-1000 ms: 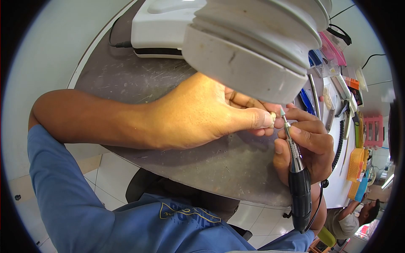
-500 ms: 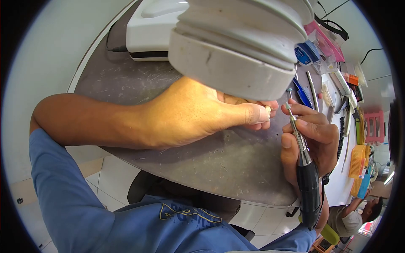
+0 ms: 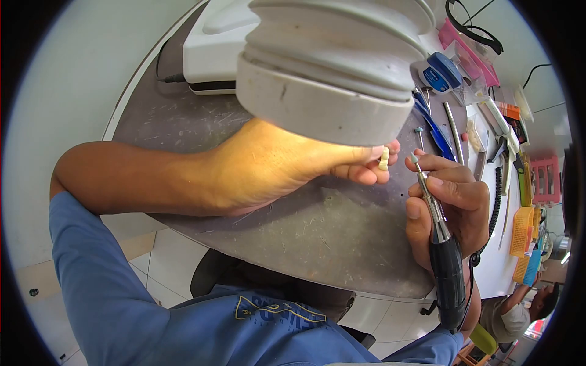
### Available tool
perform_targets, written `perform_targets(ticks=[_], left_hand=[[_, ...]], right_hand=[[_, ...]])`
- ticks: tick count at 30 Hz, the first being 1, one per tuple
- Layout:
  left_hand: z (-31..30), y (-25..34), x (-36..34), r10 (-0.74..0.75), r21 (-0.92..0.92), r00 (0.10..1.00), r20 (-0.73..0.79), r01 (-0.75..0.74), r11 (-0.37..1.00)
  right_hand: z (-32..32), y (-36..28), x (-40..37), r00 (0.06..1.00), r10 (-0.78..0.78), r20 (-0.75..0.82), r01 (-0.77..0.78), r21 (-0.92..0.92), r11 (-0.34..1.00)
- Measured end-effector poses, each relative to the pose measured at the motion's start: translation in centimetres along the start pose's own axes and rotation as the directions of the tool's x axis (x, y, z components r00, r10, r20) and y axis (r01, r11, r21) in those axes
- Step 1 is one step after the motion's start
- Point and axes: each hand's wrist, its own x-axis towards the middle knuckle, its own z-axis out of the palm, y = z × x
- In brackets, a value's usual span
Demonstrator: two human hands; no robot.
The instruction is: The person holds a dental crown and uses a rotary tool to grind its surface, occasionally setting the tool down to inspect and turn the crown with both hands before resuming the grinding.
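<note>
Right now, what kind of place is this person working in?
Probably a dental lab bench. The left hand pinches a small tooth-shaped piece, the right hand grips a rotary handpiece, and thin metal tools lie on the scratched grey benchtop.

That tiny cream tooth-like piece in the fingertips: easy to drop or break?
Probably light: the left hand pinches the cream ridged piece with fingertips alone. Likely easy to drop, being so small. Seems stiff: no bend shows in the pinch.
</note>
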Motion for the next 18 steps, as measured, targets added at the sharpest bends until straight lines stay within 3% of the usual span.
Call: perform_targets(ticks=[18], left_hand=[[-0.06, 0.08, -0.17, -0.008, 0.014, 1.000, 0.001, 0.008, 1.000]], right_hand=[[0.38, -0.32, -0.04, 1.000, -0.002, -0.001, 0.002, 0.018, 1.000]])
